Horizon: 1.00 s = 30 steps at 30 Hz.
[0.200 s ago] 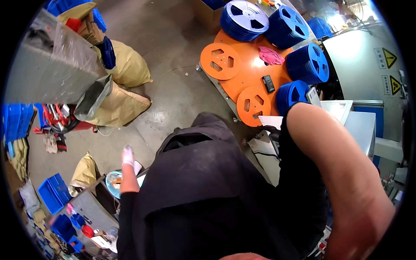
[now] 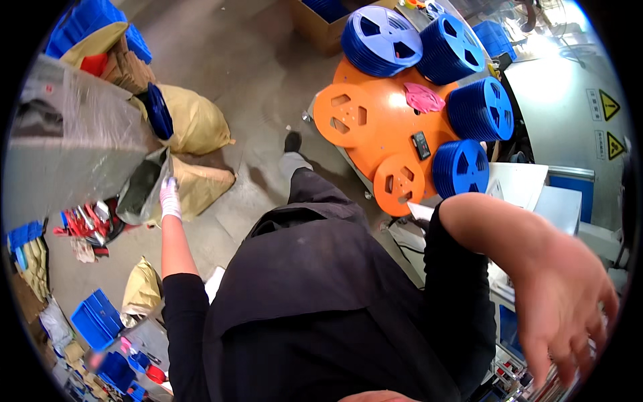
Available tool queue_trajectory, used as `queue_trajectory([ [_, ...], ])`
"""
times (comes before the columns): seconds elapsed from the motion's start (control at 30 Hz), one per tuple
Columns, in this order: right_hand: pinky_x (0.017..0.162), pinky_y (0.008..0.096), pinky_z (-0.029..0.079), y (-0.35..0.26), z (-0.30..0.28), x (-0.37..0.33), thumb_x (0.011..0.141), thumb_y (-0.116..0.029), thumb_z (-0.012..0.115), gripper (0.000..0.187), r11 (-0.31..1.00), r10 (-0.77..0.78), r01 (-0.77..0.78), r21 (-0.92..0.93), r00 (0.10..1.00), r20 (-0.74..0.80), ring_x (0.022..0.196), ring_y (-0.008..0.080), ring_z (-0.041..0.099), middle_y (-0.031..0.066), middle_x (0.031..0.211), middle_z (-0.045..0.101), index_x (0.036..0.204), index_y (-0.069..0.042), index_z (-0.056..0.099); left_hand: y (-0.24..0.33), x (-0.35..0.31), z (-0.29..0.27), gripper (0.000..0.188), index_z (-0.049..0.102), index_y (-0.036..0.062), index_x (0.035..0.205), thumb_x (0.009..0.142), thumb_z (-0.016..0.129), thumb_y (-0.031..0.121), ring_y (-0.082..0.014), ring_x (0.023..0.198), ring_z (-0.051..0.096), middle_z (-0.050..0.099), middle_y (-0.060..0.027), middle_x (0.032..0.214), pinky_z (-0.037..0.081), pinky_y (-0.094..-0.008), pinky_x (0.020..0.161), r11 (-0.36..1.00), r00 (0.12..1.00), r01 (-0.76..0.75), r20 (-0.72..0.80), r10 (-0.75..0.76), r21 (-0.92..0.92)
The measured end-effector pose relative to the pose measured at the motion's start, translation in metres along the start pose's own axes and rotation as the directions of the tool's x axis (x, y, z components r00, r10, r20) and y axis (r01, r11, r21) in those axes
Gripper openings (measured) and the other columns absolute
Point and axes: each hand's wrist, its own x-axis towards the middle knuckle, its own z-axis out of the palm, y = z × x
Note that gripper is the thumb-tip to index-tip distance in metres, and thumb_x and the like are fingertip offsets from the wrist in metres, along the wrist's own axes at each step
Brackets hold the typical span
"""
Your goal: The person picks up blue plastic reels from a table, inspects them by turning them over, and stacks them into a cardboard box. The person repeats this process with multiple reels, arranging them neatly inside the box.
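My left hand, in a white glove, reaches out over the floor to the rim of an open tan sack with a dark inside. Its fingers lie against the sack's edge, and whether they grip it is unclear. My bare right hand hangs at the lower right with its fingers spread and nothing in it, close to the camera and blurred. My black clothing fills the lower middle of the view.
A cart holds large orange reels, stacks of blue reels, a pink cloth and a small black device. Further tan sacks, a plastic-wrapped load, blue bins and a grey machine stand around.
My left hand has moved up and to the left, from over the bare floor to the sack's rim. My right hand has come into view at the lower right.
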Motion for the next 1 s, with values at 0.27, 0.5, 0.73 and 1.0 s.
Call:
queue_trajectory([
  [0.27, 0.103, 0.0392, 0.040, 0.191, 0.012, -0.516, 0.083, -0.029, 0.068, 0.054, 0.224, 0.857, -0.691, -0.687, -0.196, 0.477, 0.118, 0.0337, 0.054, 0.0202, 0.126, 0.058, 0.127, 0.000, 0.053, 0.006, 0.008, 0.183, 0.033, 0.060, 0.0086, 0.119, 0.097, 0.049, 0.031, -0.0210, 0.098, 0.058, 0.062, -0.0105, 0.104, 0.044, -0.0341, 0.087, 0.834, 0.822, -0.086, 0.511, -0.249, 0.545],
  [0.5, 0.089, 0.0442, 0.045, 0.246, -0.019, -0.679, 0.078, -0.040, 0.073, 0.057, 0.165, 0.874, 0.180, -0.970, -0.482, 0.059, 0.108, 0.0274, 0.058, 0.0087, 0.112, 0.065, 0.124, -0.012, 0.058, 0.070, 0.098, 0.119, 0.039, 0.060, 0.0084, 0.123, 0.095, 0.051, 0.034, -0.0292, 0.105, 0.059, 0.063, -0.0192, 0.115, 0.043, -0.0381, 0.091, 0.785, 0.835, 0.251, 0.284, -0.471, 0.566],
  [0.73, 0.082, 0.0422, 0.049, 0.257, -0.025, -0.637, 0.073, -0.023, 0.078, 0.043, -0.009, 0.916, -0.206, -0.978, -0.393, 0.074, 0.097, 0.0320, 0.061, 0.0130, 0.100, 0.067, 0.110, -0.006, 0.063, 0.283, 0.239, 0.244, 0.044, 0.055, 0.0027, 0.129, 0.096, 0.050, 0.031, -0.0307, 0.120, 0.054, 0.059, -0.0189, 0.128, 0.039, -0.0330, 0.102, 0.828, 0.830, -0.046, 0.482, -0.279, 0.558],
  [1.0, 0.085, 0.0333, 0.048, 0.237, 0.062, -0.496, 0.072, -0.004, 0.078, 0.044, -0.233, 0.918, -0.539, -0.809, -0.397, 0.000, 0.093, 0.0237, 0.059, 0.0098, 0.097, 0.057, 0.111, -0.002, 0.057, 0.630, 0.234, 0.474, 0.038, 0.052, 0.0005, 0.132, 0.098, 0.052, 0.019, -0.0175, 0.121, 0.053, 0.059, -0.0111, 0.129, 0.038, -0.0285, 0.104, 0.777, 0.016, -0.590, 0.959, 0.283, -0.220],
])
